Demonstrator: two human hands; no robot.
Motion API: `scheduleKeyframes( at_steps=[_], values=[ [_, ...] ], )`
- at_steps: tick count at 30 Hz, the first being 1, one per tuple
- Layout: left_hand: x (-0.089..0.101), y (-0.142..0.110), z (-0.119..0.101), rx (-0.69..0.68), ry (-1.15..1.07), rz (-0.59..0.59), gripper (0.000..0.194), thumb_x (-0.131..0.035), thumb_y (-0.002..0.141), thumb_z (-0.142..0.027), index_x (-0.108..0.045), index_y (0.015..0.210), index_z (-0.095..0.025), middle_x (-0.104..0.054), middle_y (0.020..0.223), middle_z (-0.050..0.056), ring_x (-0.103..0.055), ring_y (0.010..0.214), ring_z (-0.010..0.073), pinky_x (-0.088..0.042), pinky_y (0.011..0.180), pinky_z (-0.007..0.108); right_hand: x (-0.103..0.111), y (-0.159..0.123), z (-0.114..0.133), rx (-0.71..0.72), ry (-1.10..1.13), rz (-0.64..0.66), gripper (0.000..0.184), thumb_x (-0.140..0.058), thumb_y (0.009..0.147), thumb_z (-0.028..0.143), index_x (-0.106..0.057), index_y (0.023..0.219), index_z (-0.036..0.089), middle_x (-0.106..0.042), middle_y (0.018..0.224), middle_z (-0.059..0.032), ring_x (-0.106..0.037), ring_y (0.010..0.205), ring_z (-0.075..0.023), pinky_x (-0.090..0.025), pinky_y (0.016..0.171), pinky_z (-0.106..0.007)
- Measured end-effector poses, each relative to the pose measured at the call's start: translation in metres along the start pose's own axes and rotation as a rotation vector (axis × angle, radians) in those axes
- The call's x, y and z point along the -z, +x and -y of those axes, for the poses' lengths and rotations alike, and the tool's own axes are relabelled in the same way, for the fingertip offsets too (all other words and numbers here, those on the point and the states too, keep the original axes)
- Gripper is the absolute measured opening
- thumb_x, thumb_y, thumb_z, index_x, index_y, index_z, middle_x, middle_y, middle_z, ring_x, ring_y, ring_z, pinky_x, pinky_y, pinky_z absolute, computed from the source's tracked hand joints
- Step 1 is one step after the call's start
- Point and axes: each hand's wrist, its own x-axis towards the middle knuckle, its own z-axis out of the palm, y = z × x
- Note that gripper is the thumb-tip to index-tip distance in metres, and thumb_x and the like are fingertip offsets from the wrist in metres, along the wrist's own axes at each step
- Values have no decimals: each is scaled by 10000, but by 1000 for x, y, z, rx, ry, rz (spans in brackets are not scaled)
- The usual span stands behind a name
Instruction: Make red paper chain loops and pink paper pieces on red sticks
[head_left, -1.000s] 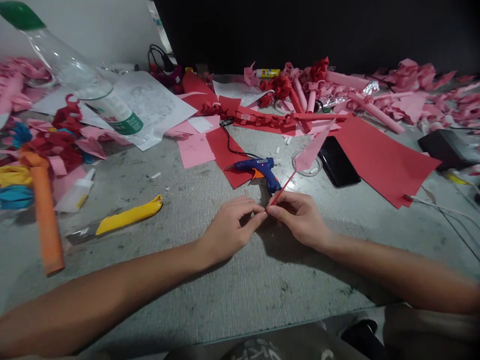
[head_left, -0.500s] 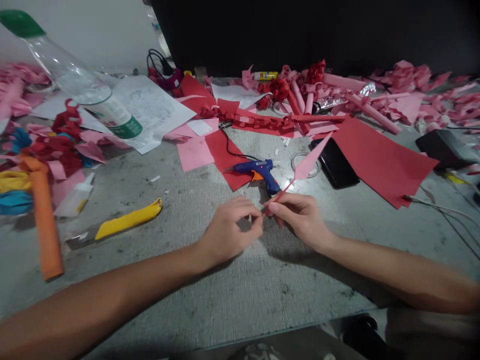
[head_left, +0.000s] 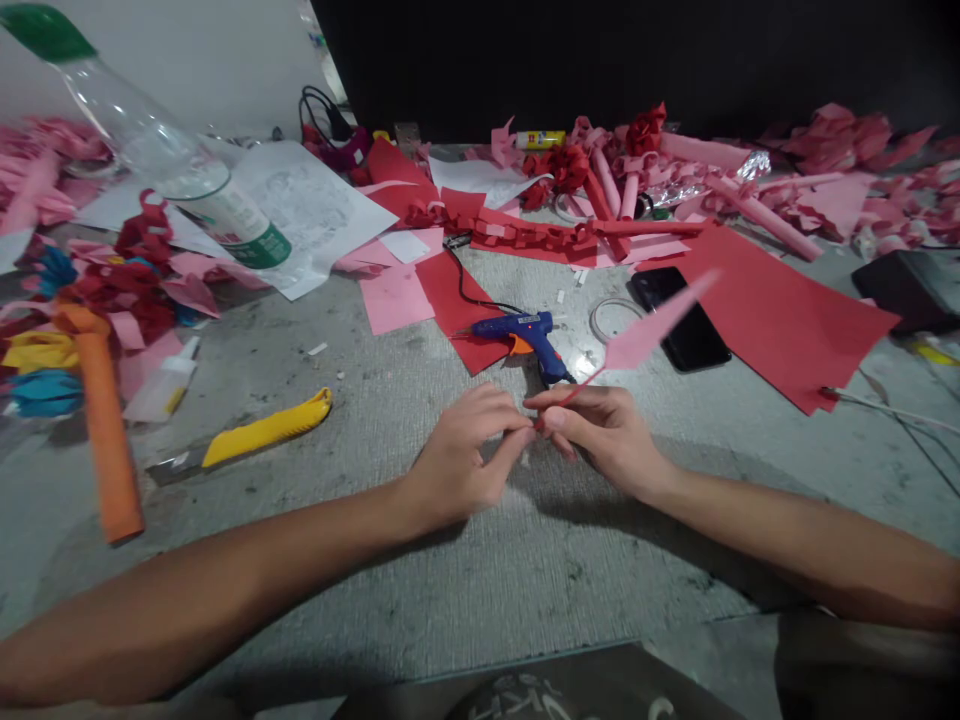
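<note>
Between my two hands is a thin red paper stem with a pink pointed paper piece (head_left: 654, 328) at its upper right end. My right hand (head_left: 606, 432) pinches the red stem between thumb and fingers. My left hand (head_left: 476, 445) is closed, with thumb and fingertips pressed together at the stem's lower end. What lies right between the fingertips is mostly hidden. Just beyond my hands a blue glue gun (head_left: 525, 335) rests on the table, partly over a red paper sheet (head_left: 450, 300), its small light red. The pink piece is slightly blurred.
A yellow utility knife (head_left: 262, 432) and an orange paper roll (head_left: 105, 440) lie at left. Behind them leans a clear bottle (head_left: 187, 180). A black phone (head_left: 686, 325) and a large red sheet (head_left: 787, 310) are at right. Pink and red paper scraps (head_left: 832, 200) line the back.
The pink piece has swung a little to the right and tilted lower. Both hands stay pinched at the stem. The whole view has shifted slightly.
</note>
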Motion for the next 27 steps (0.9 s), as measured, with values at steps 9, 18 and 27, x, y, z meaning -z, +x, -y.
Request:
scheduleKeyframes(
  at_steps=[9,18,27],
  values=[
    [2,0,1,23,144,140,277,-564,1074,-214,-702,838,-169,-605,726,-8,-542,773,163,-373,767,356,-4,-1,6,116,-177,-13,469,-690,1033,311,-630,591,170,-482,600,34,-437,562,-73,-325,519,-247],
    [2,0,-2,31,87,133,247,-578,1044,-190,-672,817,-177,-630,752,-15,-549,784,152,-382,794,361,-1,2,7,113,-209,-12,366,-707,1031,352,-736,714,170,-513,580,42,-447,563,-73,-362,550,-257],
    [2,6,-2,170,-5,180,344,-576,1085,-340,-676,795,-186,-659,763,-3,-578,808,172,-431,816,369,-2,2,1,28,-46,-40,505,-749,1003,452,-624,598,178,-495,596,30,-434,534,-77,-319,494,-269]
  ],
)
